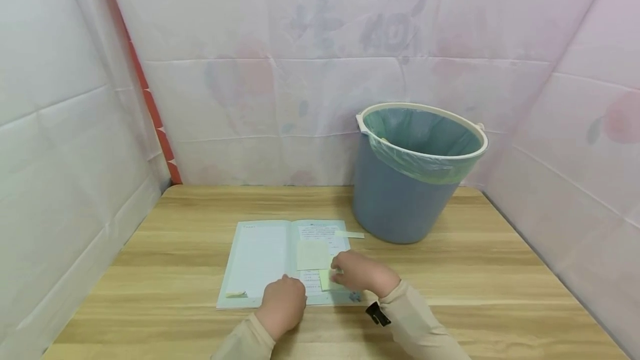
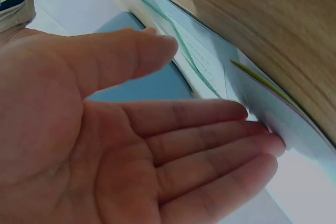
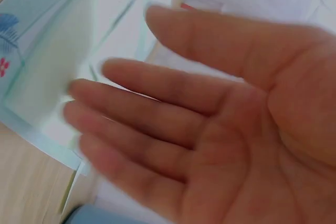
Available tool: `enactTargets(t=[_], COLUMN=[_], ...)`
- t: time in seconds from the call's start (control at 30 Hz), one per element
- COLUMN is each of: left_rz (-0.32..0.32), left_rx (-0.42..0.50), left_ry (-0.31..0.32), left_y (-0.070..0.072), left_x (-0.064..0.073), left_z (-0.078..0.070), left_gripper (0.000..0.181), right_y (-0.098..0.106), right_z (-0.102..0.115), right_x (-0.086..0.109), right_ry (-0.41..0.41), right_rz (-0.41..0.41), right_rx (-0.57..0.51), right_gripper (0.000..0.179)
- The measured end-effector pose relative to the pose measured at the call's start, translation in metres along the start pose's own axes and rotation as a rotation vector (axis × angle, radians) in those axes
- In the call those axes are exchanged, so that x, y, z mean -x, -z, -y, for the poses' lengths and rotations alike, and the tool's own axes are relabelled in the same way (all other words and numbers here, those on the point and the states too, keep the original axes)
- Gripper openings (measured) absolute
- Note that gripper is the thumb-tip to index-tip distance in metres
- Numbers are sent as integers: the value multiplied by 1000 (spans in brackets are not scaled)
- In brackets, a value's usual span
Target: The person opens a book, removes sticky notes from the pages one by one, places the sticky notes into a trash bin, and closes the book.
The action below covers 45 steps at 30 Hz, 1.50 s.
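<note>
An open workbook with pale green borders lies on the wooden table. Its right page carries a large pale sticky note, a smaller yellow-green sticky note and a thin pale paper strip that juts past the edge. My left hand is at the workbook's lower edge; in the left wrist view its fingers extend loosely, with the palm empty. Over the smaller note is my right hand. Seen from the right wrist, its fingers are nearly straight above the page and hold nothing.
A blue-grey bucket lined with a green bag stands behind the workbook to the right. A small yellowish piece lies at the left page's lower corner. White sheeting encloses the wooden table at the back and sides.
</note>
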<state>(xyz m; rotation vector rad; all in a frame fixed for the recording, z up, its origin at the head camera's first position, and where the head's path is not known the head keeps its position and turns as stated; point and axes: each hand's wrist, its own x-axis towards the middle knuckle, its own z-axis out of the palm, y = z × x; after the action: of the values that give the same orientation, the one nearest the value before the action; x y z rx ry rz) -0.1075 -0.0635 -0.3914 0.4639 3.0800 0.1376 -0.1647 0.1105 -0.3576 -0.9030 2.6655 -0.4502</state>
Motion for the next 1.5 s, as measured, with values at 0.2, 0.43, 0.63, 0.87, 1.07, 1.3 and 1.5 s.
enactTargets(t=[0.2,0.43,0.63,0.87,1.07,1.3,1.5], left_rz=[22,4,-14,-29,-6,-15,-11], left_rx=[-67,-102,-99,-122,-112,-115,-124], left_ry=[-36,-60,-72,-66,-51,-47,-44], left_y=[1,0,-8,-10,-8,-7,-7], left_x=[-1,0,-3,-5,-4,-4,-4], left_z=[2,0,-2,-1,-1,-3,-3], left_gripper=[26,24,18,16,21,21,21], right_y=[-9,-25,-34,-34,-32,-28,-24], right_z=[3,11,12,11,8,0,-5], right_x=[-20,-41,-47,-48,-48,-52,-53], right_ry=[70,164,201,155,126,41,-19], right_rz=[-177,-241,-308,-304,-343,-463,-553], right_rx=[199,601,762,785,768,679,610], right_gripper=[15,24,15,15,9,12,14])
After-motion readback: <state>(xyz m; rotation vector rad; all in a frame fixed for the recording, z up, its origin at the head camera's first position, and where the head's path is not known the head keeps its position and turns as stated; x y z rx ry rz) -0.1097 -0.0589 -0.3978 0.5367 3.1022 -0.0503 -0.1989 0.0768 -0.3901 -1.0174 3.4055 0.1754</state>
